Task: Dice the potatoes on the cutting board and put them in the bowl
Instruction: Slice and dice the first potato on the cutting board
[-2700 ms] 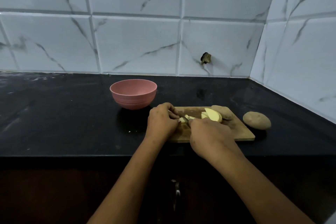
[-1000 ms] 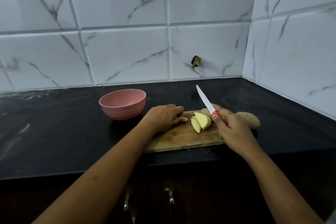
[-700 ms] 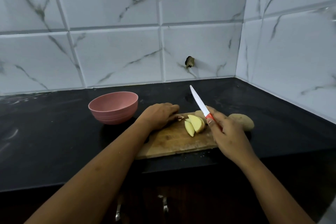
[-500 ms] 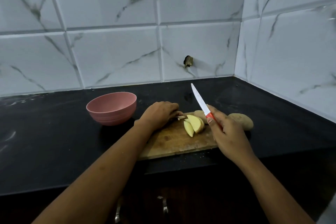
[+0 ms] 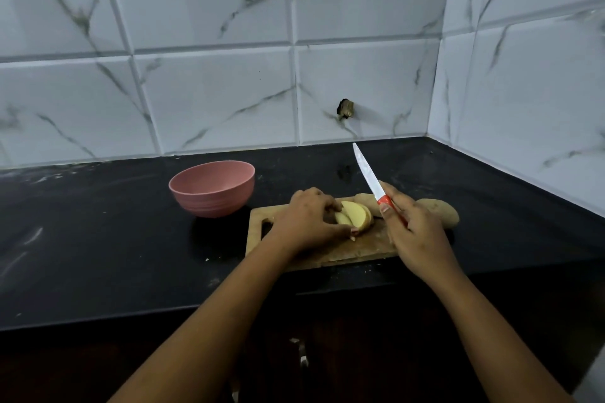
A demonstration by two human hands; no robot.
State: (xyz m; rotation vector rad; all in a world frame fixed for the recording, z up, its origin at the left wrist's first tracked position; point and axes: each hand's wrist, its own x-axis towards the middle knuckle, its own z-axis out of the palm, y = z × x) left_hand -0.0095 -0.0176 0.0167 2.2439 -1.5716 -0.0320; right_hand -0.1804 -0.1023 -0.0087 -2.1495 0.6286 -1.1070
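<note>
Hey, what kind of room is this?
Probably a home kitchen: a black countertop against marble-look wall tiles, with a wooden cutting board holding cut potato, a knife and a pink bowl.

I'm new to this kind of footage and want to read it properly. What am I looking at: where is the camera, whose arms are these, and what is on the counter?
There is no machine here. A person works with two bare hands, and the single camera sits on their head, looking forward and down, so the arms reach in from the bottom of the picture. On the black counter lies a wooden cutting board, with a pink bowl to its left. The left hand holds a cluster of cut potato wedges on the board. The right hand grips a knife by its red handle, with the white blade raised off the board. An unpeeled potato lies beyond the board's right end. The bottom of the bowl cannot be seen.
</note>
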